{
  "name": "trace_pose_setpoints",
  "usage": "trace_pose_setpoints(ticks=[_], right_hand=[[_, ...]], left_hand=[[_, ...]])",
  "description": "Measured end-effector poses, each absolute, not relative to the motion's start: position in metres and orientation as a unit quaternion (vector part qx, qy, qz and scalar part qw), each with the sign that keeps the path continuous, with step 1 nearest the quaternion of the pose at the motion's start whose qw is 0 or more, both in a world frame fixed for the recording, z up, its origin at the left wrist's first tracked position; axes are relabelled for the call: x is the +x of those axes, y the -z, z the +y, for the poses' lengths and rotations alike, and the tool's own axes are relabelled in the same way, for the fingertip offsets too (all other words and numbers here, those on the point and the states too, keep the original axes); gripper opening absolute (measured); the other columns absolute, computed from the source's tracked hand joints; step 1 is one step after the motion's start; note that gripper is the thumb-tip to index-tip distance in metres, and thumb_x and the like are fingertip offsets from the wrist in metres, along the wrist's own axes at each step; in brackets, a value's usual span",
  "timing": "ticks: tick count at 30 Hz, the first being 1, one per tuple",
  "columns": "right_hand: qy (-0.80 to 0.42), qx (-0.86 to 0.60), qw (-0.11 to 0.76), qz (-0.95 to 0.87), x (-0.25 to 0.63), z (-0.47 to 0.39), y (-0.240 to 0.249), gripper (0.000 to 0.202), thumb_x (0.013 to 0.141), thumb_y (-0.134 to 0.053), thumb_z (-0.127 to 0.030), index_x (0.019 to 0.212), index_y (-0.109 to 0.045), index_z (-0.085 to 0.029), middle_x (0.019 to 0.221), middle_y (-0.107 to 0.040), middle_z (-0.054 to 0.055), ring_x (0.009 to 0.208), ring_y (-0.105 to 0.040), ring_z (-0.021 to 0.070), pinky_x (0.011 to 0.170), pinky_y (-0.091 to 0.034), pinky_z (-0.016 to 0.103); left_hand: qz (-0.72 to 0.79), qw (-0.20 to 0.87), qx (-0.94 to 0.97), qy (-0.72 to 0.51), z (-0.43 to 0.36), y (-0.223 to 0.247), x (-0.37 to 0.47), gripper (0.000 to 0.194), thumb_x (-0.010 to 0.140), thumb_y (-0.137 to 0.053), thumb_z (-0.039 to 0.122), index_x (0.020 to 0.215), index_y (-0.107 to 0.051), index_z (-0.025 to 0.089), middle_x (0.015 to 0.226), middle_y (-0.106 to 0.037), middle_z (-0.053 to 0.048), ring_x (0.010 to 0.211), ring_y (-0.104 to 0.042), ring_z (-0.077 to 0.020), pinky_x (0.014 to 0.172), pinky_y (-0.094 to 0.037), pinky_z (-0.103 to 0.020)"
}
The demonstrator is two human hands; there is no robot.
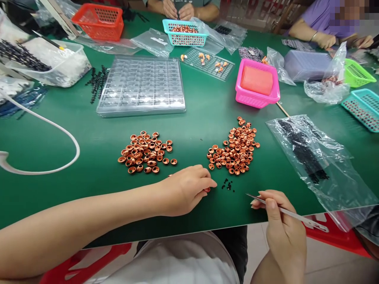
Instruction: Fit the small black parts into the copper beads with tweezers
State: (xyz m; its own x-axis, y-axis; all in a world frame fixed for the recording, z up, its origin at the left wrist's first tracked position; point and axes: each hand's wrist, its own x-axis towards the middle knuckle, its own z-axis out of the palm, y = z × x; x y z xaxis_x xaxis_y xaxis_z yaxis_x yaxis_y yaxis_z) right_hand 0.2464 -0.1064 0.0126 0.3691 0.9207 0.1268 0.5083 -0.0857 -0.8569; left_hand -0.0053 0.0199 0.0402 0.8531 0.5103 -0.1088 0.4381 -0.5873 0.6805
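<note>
My left hand (189,189) is at the table's near side, its fingers closed on a small copper-coloured cup-shaped part (207,189), mostly hidden by them. My right hand (281,221) grips metal tweezers (291,214), tips pointing left. Between the hands lie several tiny black pieces (227,184), apart from the tweezer tips. Beyond my left wrist spreads a pile of copper-coloured cup-shaped parts (143,152) with holes. A second pile (241,148) of the same parts lies behind the black pieces.
Stacked clear compartment trays (142,86) stand beyond the left pile. A pink basket (256,100) with an orange block is behind the right pile. At right lies a plastic bag (314,150) of black strips. A white cable (66,130) curves at left. Two people work across the green table.
</note>
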Motion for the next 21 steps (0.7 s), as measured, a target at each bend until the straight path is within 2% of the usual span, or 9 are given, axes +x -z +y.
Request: trace_pose_setpoints(ticks=[3,8,11,15,21], right_hand=[[-0.268,-0.653,0.511,-0.491,0.238,-0.109,-0.008,0.019,0.096,-0.053,-0.031,0.098,-0.067,-0.018,0.098,-0.065,0.007,0.083,-0.069,0.0195,0.070,-0.060,0.037],[-0.305,-0.617,0.557,-0.464,0.224,-0.104,-0.007,0.010,0.092,-0.059,-0.024,0.096,-0.068,-0.019,0.104,-0.065,0.007,0.091,-0.070,0.0197,0.078,-0.062,0.037],[-0.317,-0.627,0.560,-0.440,0.219,-0.101,-0.012,0.010,0.089,-0.065,-0.022,0.098,-0.067,-0.021,0.105,-0.065,0.005,0.084,-0.072,0.0174,0.075,-0.063,0.033],[-0.314,-0.641,0.549,-0.435,0.220,-0.098,-0.015,0.013,0.086,-0.069,-0.021,0.099,-0.068,-0.021,0.103,-0.069,0.005,0.081,-0.073,0.0186,0.075,-0.064,0.034],[-0.290,-0.598,0.511,-0.545,0.233,-0.095,-0.008,0.020,0.085,-0.066,-0.010,0.100,-0.071,-0.023,0.107,-0.071,0.006,0.098,-0.070,0.0223,0.082,-0.062,0.038]], left_hand=[[0.279,0.367,0.886,-0.050,0.021,-0.042,-0.007,0.029,0.091,-0.054,0.010,0.118,-0.063,0.014,0.110,-0.062,-0.011,0.101,-0.057,-0.0233,0.085,-0.050,-0.034],[0.273,0.371,0.885,-0.070,0.023,-0.037,-0.010,0.015,0.089,-0.057,0.011,0.099,-0.066,0.016,0.106,-0.062,-0.008,0.096,-0.058,-0.0213,0.081,-0.049,-0.032],[0.265,0.380,0.883,-0.078,0.026,-0.033,-0.011,0.013,0.090,-0.057,0.011,0.095,-0.067,0.016,0.103,-0.062,-0.007,0.096,-0.058,-0.0209,0.079,-0.049,-0.030],[0.246,0.383,0.882,-0.124,0.025,-0.032,-0.011,0.014,0.091,-0.056,0.014,0.099,-0.067,0.017,0.100,-0.065,-0.007,0.092,-0.059,-0.0200,0.078,-0.048,-0.030],[0.244,0.412,0.862,-0.165,0.018,-0.032,0.002,0.016,0.092,-0.053,0.014,0.102,-0.066,0.015,0.092,-0.069,-0.005,0.086,-0.060,-0.0185,0.077,-0.049,-0.029]])
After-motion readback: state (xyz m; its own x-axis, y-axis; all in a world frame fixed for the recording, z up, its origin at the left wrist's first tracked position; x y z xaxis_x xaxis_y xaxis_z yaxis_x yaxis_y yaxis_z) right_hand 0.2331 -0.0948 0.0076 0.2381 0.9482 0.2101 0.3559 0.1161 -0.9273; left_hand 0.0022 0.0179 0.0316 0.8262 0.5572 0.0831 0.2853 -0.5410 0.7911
